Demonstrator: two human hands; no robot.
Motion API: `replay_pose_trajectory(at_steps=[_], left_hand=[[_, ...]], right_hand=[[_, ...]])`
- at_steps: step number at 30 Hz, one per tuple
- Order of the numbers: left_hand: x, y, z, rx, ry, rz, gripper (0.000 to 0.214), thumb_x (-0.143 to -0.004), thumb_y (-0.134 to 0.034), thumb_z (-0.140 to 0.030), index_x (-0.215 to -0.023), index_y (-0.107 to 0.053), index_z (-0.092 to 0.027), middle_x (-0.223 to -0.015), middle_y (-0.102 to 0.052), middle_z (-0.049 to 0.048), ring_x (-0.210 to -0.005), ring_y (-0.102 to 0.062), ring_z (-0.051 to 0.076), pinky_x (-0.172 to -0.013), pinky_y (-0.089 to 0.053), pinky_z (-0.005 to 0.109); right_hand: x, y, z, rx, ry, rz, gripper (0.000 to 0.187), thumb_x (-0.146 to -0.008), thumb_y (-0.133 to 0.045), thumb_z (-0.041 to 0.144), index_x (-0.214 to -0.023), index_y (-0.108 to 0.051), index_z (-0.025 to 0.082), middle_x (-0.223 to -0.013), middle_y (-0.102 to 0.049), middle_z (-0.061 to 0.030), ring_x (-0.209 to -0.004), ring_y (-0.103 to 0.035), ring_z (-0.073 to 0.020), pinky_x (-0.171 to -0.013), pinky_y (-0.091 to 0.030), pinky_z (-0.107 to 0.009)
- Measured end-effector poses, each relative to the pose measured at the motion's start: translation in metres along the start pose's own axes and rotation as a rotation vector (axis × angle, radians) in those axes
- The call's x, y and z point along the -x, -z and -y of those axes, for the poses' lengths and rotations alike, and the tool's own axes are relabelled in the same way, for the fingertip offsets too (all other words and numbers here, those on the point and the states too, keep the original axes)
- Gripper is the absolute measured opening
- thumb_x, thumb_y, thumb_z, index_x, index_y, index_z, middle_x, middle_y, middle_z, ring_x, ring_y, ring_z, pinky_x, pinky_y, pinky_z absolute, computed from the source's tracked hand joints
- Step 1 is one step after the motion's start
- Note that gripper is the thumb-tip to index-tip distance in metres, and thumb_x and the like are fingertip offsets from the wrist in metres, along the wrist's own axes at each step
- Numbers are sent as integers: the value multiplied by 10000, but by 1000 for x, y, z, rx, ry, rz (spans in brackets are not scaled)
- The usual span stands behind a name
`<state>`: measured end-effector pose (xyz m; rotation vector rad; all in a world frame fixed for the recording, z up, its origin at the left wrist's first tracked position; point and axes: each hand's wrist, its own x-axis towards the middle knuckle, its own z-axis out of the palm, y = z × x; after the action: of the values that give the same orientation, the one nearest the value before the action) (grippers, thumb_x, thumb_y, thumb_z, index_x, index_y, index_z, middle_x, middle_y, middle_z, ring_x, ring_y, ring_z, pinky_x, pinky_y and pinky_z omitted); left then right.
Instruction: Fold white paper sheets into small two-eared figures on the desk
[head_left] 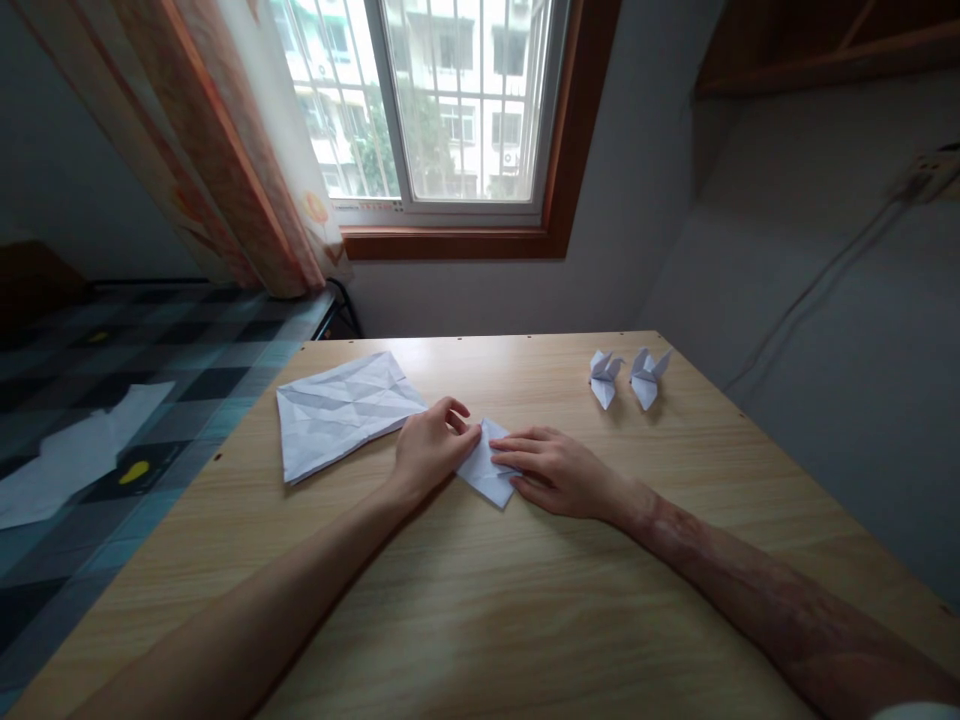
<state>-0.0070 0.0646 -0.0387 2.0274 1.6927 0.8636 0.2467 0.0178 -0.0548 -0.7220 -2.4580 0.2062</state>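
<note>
A small white folded paper [487, 482] lies on the wooden table in front of me, with one corner pointing toward me. My left hand [435, 440] is at its left side, fingers curled and thumb on the paper's edge; the exact grip is partly hidden. From the right, my right hand [559, 470] rests on the paper with its fingers stretched out flat, covering the right part. Just beyond my left hand lies a larger creased white sheet [349, 410]. Two folded paper birds, a left one [604, 378] and a right one [647, 378], stand at the back right.
The light wooden table [480, 620] reaches toward a barred window [465, 110]. On the left are a checked bed [202, 350] with loose white paper [75, 455] and an orange curtain [217, 140]. A cable [817, 280] runs down the right wall below a shelf [825, 65].
</note>
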Motion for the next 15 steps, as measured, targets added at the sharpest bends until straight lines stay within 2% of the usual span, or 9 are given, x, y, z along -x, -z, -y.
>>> replay_pose_trajectory(at_steps=[4,8,10,15], left_hand=[[-3,1,-3,-50,-8,-42,185,-838,-810,-433,-898,-767,-263,-798,-834,-23,-726,-774,225,-640,-443,307],[-1,-1,-3,-66,-28,-50,149,-867,-801,-399,-928,-760,-270,-802,-827,-36,-741,-773,221,-663,-465,313],[1,-3,0,-58,-100,-38,136,-892,-788,-365,-984,-746,-273,-862,-838,-41,-753,-768,213,-715,-498,325],[6,-6,3,-102,-388,-28,121,-957,-739,-285,-1069,-704,-254,-989,-833,-1,-840,-762,219,-903,-533,377]], right_hand=[[0,1,1,-28,17,11,429,-1060,-673,211,-1485,-704,257,-1529,-727,-96,-1387,-697,-296,-1177,-600,-500],[0,0,2,-6,1,4,442,-1057,-691,226,-1495,-703,287,-1519,-736,-86,-1373,-706,-296,-1167,-605,-507],[0,1,2,2,-9,8,452,-1061,-689,229,-1510,-693,284,-1527,-730,-84,-1376,-703,-299,-1176,-596,-506],[0,2,-2,8,-56,1,492,-1033,-698,174,-1517,-685,265,-1544,-718,-84,-1387,-696,-301,-1186,-582,-501]])
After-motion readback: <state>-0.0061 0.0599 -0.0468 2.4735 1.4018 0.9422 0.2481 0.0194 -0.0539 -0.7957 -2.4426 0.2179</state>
